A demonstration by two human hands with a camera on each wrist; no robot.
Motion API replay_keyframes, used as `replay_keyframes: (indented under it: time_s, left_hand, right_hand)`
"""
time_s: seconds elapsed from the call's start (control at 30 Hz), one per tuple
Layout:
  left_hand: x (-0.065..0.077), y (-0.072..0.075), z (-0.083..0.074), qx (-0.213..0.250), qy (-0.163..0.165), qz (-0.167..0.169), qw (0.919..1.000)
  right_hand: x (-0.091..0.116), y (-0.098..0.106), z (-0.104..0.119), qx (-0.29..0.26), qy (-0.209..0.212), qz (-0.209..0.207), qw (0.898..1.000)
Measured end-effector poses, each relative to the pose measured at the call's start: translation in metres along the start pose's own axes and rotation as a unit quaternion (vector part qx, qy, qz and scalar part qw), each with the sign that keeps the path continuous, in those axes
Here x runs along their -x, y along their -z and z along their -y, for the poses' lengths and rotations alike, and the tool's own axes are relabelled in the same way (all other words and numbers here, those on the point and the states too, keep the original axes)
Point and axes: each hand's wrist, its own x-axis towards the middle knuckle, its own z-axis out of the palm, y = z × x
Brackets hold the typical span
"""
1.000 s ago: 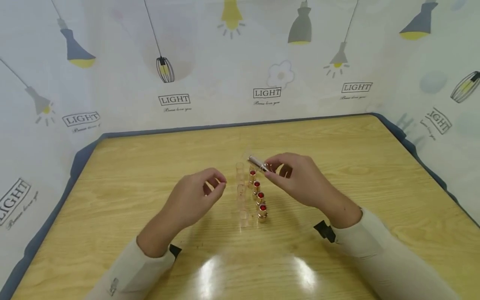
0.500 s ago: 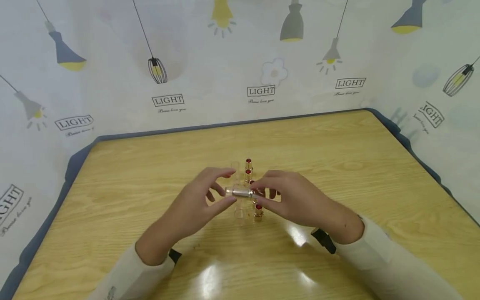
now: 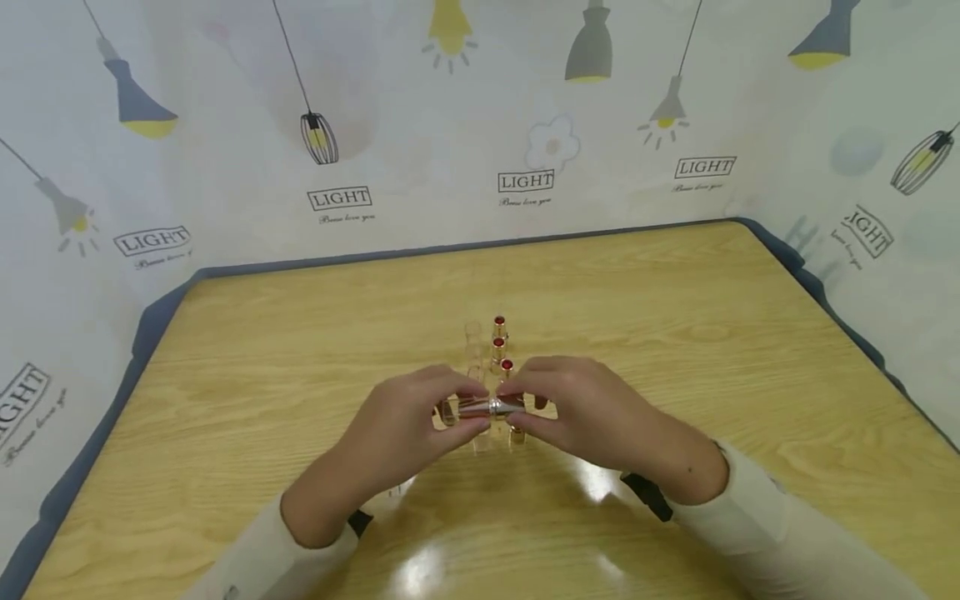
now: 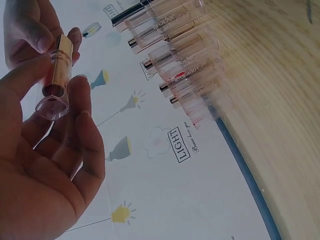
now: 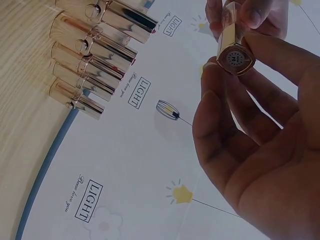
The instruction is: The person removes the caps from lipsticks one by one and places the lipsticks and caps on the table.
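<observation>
A lipstick [image 3: 476, 408] with a gold case and a clear cap lies level between both hands, above the table. My left hand [image 3: 405, 417] pinches its capped end between thumb and fingers. On the other end, my right hand [image 3: 592, 412] grips the base between thumb and fingertips. In the left wrist view the clear cap surrounds the gold tube of the lipstick [image 4: 60, 70]. A round label marks the base of the lipstick [image 5: 234, 59] in the right wrist view. Just beyond the hands stand several upright gold lipstick tubes [image 3: 498, 343] with red tops, partly hidden by the fingers.
Left of the gold tubes runs a row of clear caps [image 3: 473, 333], its near part partly covered by the left hand. Everything stands on a wood-grain table [image 3: 300, 325] with a dark blue edge [image 3: 360, 258]. A lamp-patterned white wall covering [image 3: 420, 150] surrounds it.
My right hand has brought the lipstick nearer and to the left, turning it level. My left hand opened around its end, then closed its fingers and thumb onto it.
</observation>
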Motion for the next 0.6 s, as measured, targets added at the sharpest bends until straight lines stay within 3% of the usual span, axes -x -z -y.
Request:
replay_keyframes:
  time_s: [0.37,0.6]
  left_hand:
    - [0.0023,-0.0020,-0.0013,0.018,-0.027,0.023,0.9992]
    - [0.0009,-0.0011,-0.0043,0.026,-0.016,0.021,0.9993]
  right_hand:
    - [0.0022,-0.0043,0.0040,0.062,0.009,0.010,0.998]
    - [0.0052,0.0026,0.0036,0.084,-0.004,0.018,0.996]
